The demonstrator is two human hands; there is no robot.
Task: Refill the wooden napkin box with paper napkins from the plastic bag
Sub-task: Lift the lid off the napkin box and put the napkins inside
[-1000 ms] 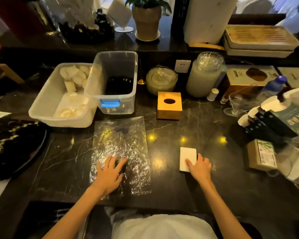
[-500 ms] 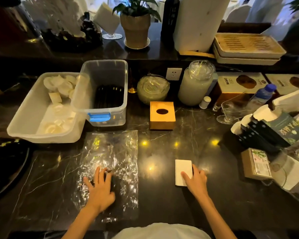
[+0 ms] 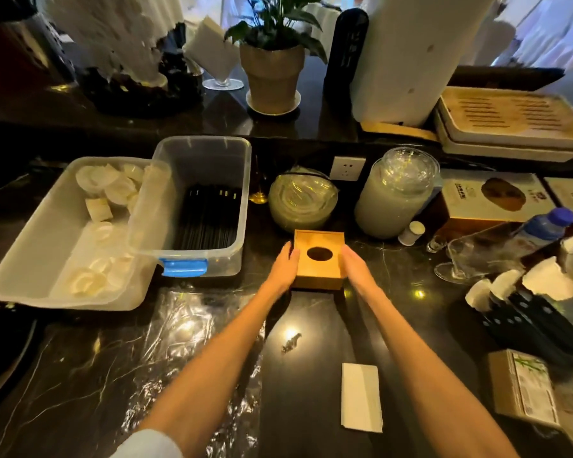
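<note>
The wooden napkin box [image 3: 319, 271], square with an oval hole in its top, stands on the dark marble counter [image 3: 305, 375] in the middle. My left hand [image 3: 282, 267] presses against its left side and my right hand [image 3: 356, 267] against its right side, so both hands clasp it. A white stack of folded paper napkins [image 3: 360, 396] lies flat on the counter near me, to the right of my arms. The clear plastic bag [image 3: 186, 352] lies flattened and crinkled on the counter at the left, partly under my left forearm.
Two clear plastic bins [image 3: 209, 206] [image 3: 63, 233] stand left of the box. Behind it sit a glass bowl [image 3: 301, 201] and a tall jar [image 3: 394, 193]. A water bottle [image 3: 540, 229], a glass, black holders and a small carton [image 3: 523, 388] crowd the right side.
Both hands left the bag and the napkin stack and reached forward to the wooden box, now clasping its two sides. The napkin stack and bag stay on the counter.
</note>
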